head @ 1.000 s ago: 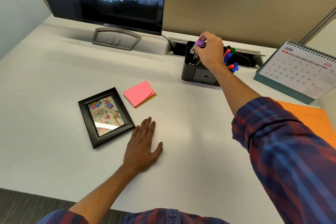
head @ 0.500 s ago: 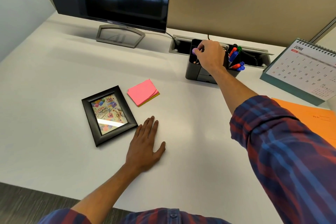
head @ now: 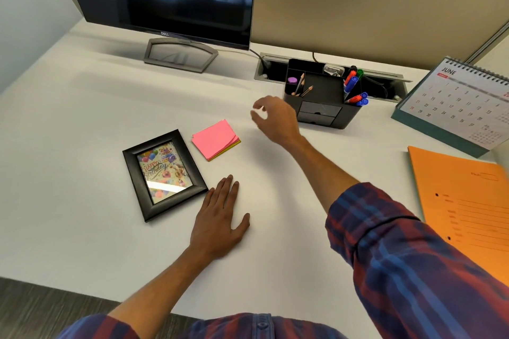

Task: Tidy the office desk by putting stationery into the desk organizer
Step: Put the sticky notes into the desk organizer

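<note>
We see the right hand [head: 275,121] raised above the desk [head: 82,124] with its fingers loosely spread and curled, holding nothing. Just beyond it and a little to its right stands the dark desk organizer [head: 321,111], its two small drawers facing the hand. In the organizer's left compartment, the one nearest the right hand's fingertips, sits a purple-capped item [head: 292,80], with pencils [head: 302,87] leaning beside it. On the organizer's far side from the hand, a cluster of markers [head: 355,91] with red, blue and green caps pokes out.

The left hand [head: 220,217] lies flat on the desk, palm down, fingers together and thumb out, gripping nothing. Its fingertips point toward the stack of pink sticky notes [head: 214,139], which lies between the two hands, apart from both. Just left of the left hand's fingers lies a black picture frame [head: 162,173], its corner close to the hand; we cannot tell whether they touch.

Well to the right of the right arm are an orange folder [head: 462,201] and a desk calendar [head: 457,102].
</note>
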Available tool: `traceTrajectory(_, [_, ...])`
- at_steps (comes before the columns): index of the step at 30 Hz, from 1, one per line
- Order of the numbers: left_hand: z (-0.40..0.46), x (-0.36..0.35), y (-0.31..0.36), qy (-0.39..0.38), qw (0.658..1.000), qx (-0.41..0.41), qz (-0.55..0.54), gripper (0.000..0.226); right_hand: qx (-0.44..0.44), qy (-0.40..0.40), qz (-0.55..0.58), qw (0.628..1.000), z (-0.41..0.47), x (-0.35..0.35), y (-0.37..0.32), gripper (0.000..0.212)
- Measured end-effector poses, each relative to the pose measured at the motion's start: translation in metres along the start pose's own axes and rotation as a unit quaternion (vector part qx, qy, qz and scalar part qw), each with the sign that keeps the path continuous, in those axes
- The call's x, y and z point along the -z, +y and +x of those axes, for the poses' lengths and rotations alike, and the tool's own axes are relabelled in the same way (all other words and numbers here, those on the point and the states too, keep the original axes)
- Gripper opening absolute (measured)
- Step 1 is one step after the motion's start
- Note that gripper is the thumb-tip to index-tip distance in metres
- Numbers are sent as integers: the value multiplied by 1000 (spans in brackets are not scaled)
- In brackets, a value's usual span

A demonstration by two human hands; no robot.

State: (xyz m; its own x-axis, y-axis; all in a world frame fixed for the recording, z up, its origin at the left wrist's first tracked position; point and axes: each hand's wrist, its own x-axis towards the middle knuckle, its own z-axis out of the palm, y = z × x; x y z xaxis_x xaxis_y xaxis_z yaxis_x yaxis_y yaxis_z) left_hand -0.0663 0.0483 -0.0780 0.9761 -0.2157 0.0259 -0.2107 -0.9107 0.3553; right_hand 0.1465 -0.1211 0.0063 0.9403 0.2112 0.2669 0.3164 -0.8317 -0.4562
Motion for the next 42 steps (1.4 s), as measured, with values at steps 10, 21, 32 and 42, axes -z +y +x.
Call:
traceTrajectory(10, [0,0,0,-5,1000,0,-2,74,-80,-139,-6,987,-23,-62,-43,37])
traceTrajectory(21, [0,0,0,-10,1000,3,-3,74,-226,-114,105,962,-21,-72,-45,45])
traceTrajectory(32, [0,1,0,-4,1000,0,-2,75,-294,-90,330,892,-19,-50,-20,17])
traceTrajectory(42, [0,0,0,5,1000,-5,-5,75,-186,4,303,935,6,10,-6,10])
